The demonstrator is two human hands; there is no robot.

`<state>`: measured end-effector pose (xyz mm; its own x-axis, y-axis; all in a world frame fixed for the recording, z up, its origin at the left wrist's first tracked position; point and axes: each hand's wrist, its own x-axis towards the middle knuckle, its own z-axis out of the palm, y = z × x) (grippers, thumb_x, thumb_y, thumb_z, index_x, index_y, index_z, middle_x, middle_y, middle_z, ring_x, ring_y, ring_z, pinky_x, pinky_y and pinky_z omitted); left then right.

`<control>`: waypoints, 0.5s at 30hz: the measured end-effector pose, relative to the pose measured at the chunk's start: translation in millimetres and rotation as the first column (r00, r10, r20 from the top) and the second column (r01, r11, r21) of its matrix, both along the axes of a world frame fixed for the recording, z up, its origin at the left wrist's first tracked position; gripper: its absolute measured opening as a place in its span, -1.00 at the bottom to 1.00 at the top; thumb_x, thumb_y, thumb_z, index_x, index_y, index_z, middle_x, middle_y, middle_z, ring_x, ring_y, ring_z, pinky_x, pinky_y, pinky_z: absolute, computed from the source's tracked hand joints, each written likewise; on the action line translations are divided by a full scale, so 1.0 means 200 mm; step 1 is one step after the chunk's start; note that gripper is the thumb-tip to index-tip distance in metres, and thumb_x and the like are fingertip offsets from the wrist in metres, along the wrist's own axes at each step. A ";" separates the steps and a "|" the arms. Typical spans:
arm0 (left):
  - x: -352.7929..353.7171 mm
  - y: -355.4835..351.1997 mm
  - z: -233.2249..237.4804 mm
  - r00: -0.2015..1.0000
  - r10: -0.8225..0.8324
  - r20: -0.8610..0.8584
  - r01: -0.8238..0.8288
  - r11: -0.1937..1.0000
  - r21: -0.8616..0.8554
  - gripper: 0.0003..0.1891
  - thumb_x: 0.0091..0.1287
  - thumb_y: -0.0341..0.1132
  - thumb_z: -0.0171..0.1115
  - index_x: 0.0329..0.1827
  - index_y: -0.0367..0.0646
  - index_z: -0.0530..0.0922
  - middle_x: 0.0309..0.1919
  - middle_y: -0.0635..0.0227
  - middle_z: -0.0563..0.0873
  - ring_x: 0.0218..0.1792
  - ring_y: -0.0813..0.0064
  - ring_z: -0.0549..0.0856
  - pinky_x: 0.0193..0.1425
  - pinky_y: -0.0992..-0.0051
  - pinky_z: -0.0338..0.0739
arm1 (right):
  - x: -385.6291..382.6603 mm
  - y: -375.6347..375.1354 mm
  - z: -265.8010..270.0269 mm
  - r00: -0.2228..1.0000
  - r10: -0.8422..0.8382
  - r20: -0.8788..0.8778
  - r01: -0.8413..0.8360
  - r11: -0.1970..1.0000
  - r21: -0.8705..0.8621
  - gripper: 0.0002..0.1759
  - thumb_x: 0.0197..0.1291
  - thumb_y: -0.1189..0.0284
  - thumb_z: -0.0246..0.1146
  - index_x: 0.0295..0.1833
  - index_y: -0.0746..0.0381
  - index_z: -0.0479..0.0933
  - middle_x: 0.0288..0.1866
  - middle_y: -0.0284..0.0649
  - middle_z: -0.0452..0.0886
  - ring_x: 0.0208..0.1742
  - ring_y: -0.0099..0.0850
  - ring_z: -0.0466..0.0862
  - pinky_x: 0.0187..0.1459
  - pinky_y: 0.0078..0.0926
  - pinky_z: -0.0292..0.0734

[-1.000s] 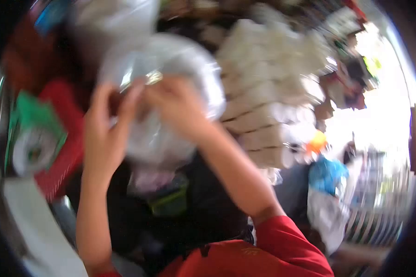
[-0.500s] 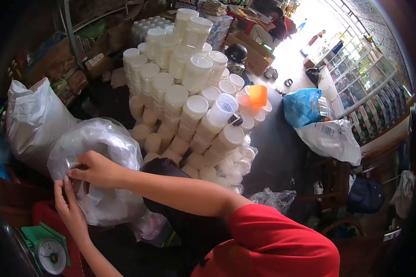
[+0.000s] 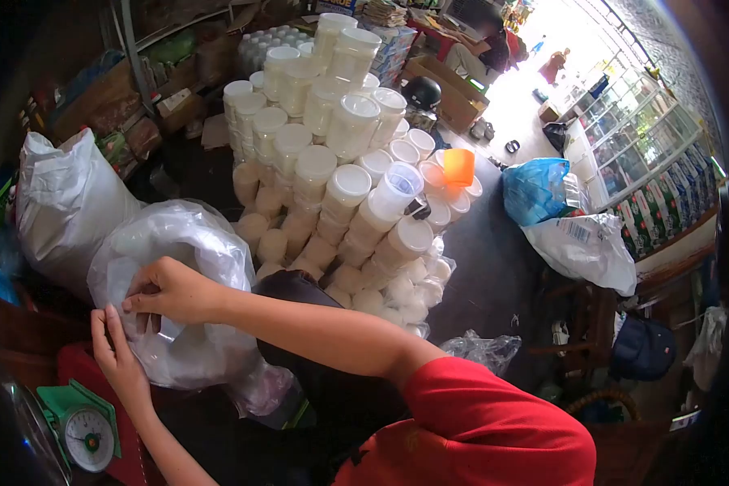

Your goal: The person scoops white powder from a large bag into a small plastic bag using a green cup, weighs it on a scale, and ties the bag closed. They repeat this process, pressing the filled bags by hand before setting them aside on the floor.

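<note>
A large clear plastic bag [image 3: 211,348] stands in front of me on the left, its mouth spread wide over whitish contents I cannot make out. My right hand [image 3: 174,292] reaches across, bent fingers pinching the near left edge of this bag. Just below, my left hand [image 3: 120,356] rests against the bag's outer side, fingers stretched upward and slightly apart, tips close to the right hand's. Whether its thumb presses on the plastic is hidden. Near my left wrist stands a green dial scale [image 3: 87,437].
Stacked lidded tubs [image 3: 312,166] fill the middle, with an orange scoop [image 3: 458,168] on top. A full white sack [image 3: 69,202] stands left. Blue [image 3: 535,190] and white bags [image 3: 583,251] lie right, near a glass cabinet [image 3: 640,146]. A person [image 3: 490,53] sits at the back.
My right hand has shifted slightly up and right, and its fingertips have parted a little from the left hand's. The whole view has moved slightly.
</note>
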<state>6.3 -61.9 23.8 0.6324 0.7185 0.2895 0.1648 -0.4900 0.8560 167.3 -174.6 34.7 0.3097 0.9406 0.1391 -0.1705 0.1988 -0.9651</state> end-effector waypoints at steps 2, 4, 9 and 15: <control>-0.01 0.03 -0.01 0.997 0.062 0.048 -0.062 0.998 0.009 -0.66 0.71 -0.14 0.05 -0.09 -0.31 0.45 -0.27 0.38 0.49 -0.22 0.53 0.43 -0.05 0.49 0.41 | 0.00 0.02 -0.02 1.000 0.013 -0.017 -0.013 1.000 -0.004 -0.77 0.45 0.49 0.31 -0.10 0.52 0.67 -0.36 -0.10 0.79 -0.41 -0.44 0.76 -0.32 -0.48 0.68; -0.04 0.07 -0.01 0.993 0.103 0.058 -0.101 0.994 -0.038 -0.65 0.71 -0.13 0.06 -0.06 -0.32 0.47 -0.25 0.38 0.51 -0.19 0.54 0.45 -0.01 0.50 0.41 | 0.00 0.03 -0.04 1.000 -0.001 -0.012 0.001 1.000 -0.004 -0.77 0.45 0.49 0.31 -0.11 0.52 0.66 -0.37 -0.10 0.78 -0.41 -0.44 0.77 -0.33 -0.48 0.68; -0.12 0.17 -0.08 0.964 0.249 0.097 -0.241 0.967 -0.086 -0.61 0.70 -0.07 0.07 0.01 -0.31 0.55 -0.14 0.37 0.59 -0.08 0.55 0.53 0.11 0.50 0.44 | 0.02 0.01 -0.03 0.978 -0.106 0.178 0.121 0.990 -0.077 -0.78 0.43 0.45 0.31 -0.16 0.45 0.64 -0.41 -0.11 0.76 -0.45 -0.41 0.78 -0.38 -0.45 0.66; -0.13 0.13 -0.11 0.987 0.082 0.137 -0.084 0.996 0.007 -0.70 0.68 -0.17 0.12 0.26 -0.18 0.43 0.00 0.40 0.56 -0.13 0.64 0.49 -0.01 0.62 0.40 | -0.04 0.01 -0.02 0.889 -0.250 0.384 0.304 0.949 -0.087 -0.77 0.37 0.42 0.31 -0.23 0.41 0.64 -0.49 -0.13 0.76 -0.50 -0.34 0.77 -0.35 -0.34 0.66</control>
<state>-20.1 -36.5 2.3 0.5242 0.7626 0.3790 0.0873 -0.4908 0.8669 159.9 -171.8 31.4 0.5136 0.8419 0.1652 0.2398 0.0441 -0.9698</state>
